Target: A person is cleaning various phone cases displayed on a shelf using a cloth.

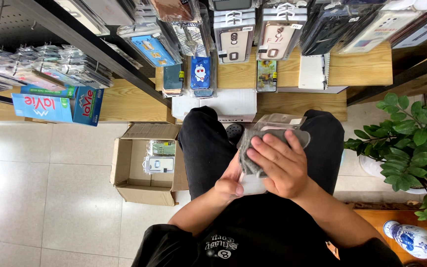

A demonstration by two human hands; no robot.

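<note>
- Here, at the centre of the view, a clear-wrapped phone case packet (pixel 277 123) lies over the person's lap, with a grey cloth (pixel 248 153) pressed against it.
- The right hand (pixel 280 165) lies flat on the cloth, fingers close together and curled over it.
- The left hand (pixel 231 183) grips the packet's lower edge from beneath, thumb bent; its other fingers are hidden.
- At nine o'clock, an open cardboard box (pixel 124 173) on the tiled floor holds a few wrapped phone cases (pixel 160 158).
- At twelve o'clock, rows of hanging phone cases (pixel 233 39) in clear packets cover the wooden display.
- At ten o'clock sits a blue rectangular carton (pixel 58 106).
- At three o'clock stands a leafy plant (pixel 416 143); at five o'clock, a blue-and-white vase (pixel 411 240).
</note>
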